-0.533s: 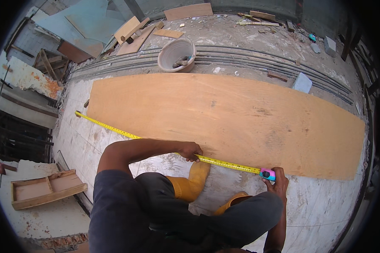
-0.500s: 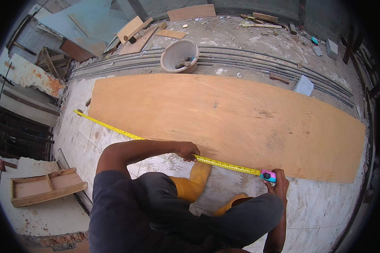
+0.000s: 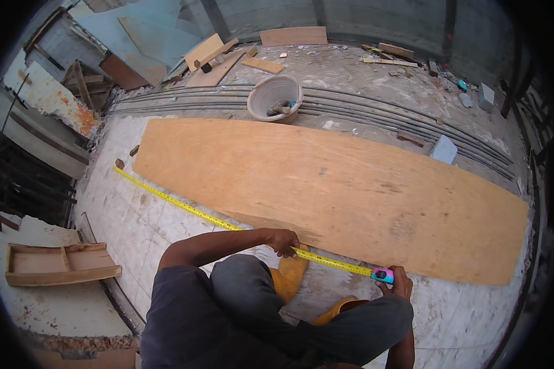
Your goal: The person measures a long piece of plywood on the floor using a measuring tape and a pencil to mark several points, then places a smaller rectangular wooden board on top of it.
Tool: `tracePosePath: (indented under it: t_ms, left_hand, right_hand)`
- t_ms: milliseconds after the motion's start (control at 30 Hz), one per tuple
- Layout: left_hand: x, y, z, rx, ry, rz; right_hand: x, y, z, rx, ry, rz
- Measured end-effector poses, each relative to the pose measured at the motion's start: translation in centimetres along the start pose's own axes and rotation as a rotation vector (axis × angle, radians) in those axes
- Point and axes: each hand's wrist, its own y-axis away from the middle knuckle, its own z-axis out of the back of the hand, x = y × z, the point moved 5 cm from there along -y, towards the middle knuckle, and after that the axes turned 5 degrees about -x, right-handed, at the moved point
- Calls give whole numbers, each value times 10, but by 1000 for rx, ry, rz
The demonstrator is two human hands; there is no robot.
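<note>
A yellow tape measure blade [image 3: 181, 205] is drawn out along the near edge of a large plywood sheet [image 3: 326, 178] that lies on the pale tiled floor. Its far-left end rests by a small wooden block [image 3: 119, 163]. My left hand [image 3: 283, 242] is closed around the blade partway along, close to the sheet's edge. In my right hand [image 3: 400, 283] is the pink and blue tape measure case [image 3: 383, 275], gripped at the right end of the drawn-out blade. My yellow boots [image 3: 287, 280] are below the tape, between my hands.
A pale bucket [image 3: 274, 98] with things inside stands beyond the sheet, against long grey rods [image 3: 375, 117]. A light-blue block [image 3: 443, 149] is by the sheet's far edge. Wooden boards [image 3: 293, 35] lie at the back. On the left is a wooden frame [image 3: 63, 264].
The view has shifted, so the sheet and bucket sit lower in the picture. My right hand with the tape case has come slightly left and down; both hands keep their hold.
</note>
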Motion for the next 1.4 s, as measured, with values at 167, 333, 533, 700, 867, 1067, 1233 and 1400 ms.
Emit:
tracePosePath:
  t_ms: [167, 333, 533, 700, 867, 1067, 1233, 1400]
  left_hand:
    - [-41, -16, 11, -139, -387, -276]
    - [-54, -6, 21, -372, -740, -329]
    - [-113, -30, 33, -602, -1075, -606]
    - [-187, -61, 18, -552, -1310, -815]
    - [-235, -54, 2, -673, -1063, -1341]
    - [-143, -83, 73, -812, -732, -650]
    - [-33, -92, 128, -1136, -642, -190]
    - [-10, -105, 128, -1154, -585, -249]
  right_hand:
    - [24, -3, 4, -39, 32, 0]
    - [17, 3, 11, -25, -64, -119]
    - [7, 5, 0, 26, -80, -120]
    - [-2, -2, -2, -56, -316, -207]
    - [-20, -15, 3, -82, -448, -316]
    - [-40, -36, -1, -138, -590, -353]
    - [-68, -126, 27, -238, -754, -594]
    - [-121, -287, 96, -432, -410, -533]
